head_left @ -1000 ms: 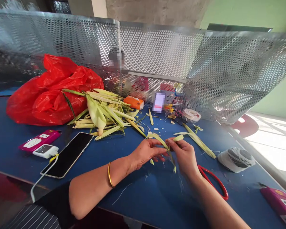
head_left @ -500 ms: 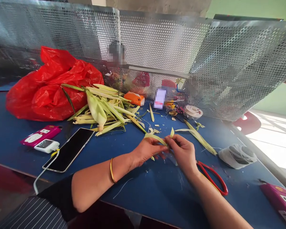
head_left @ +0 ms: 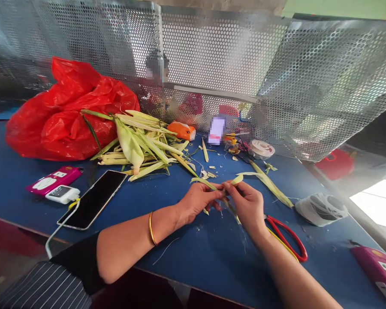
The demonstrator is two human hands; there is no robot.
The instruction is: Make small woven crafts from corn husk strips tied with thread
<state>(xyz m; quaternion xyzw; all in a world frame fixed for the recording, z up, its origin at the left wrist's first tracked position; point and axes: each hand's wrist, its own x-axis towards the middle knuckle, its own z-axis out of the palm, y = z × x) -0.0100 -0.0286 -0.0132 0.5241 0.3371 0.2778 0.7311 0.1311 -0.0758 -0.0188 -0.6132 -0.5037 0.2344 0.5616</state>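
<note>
Both hands meet above the blue table (head_left: pixel 193 249), their fingertips pinched together around pale green corn husk strips. My left hand (head_left: pixel 197 201) is closed on a corn husk strip (head_left: pixel 203 182) whose end sticks out over the fingers. My right hand (head_left: pixel 247 201) pinches the same piece from the other side, and a short husk end (head_left: pixel 236 180) stands up beside its thumb. Another strip hangs down between the hands. Exactly how the strips cross is hidden by the fingers. Red-handled scissors (head_left: pixel 287 238) lie by my right wrist, partly covered by it.
A pile of corn husks (head_left: pixel 148 148) lies against a red plastic bag (head_left: pixel 73 111). A phone (head_left: pixel 96 199), a pink power strip (head_left: pixel 54 180), a loose husk (head_left: pixel 270 183), a thread spool (head_left: pixel 321 209) and a tape roll (head_left: pixel 261 149) lie around. A perforated metal screen (head_left: pixel 209 56) stands behind.
The short husk end at my right thumb has tipped from upright toward the right. A strip hanging between the hands now shows more. Both hands stay together in about the same place.
</note>
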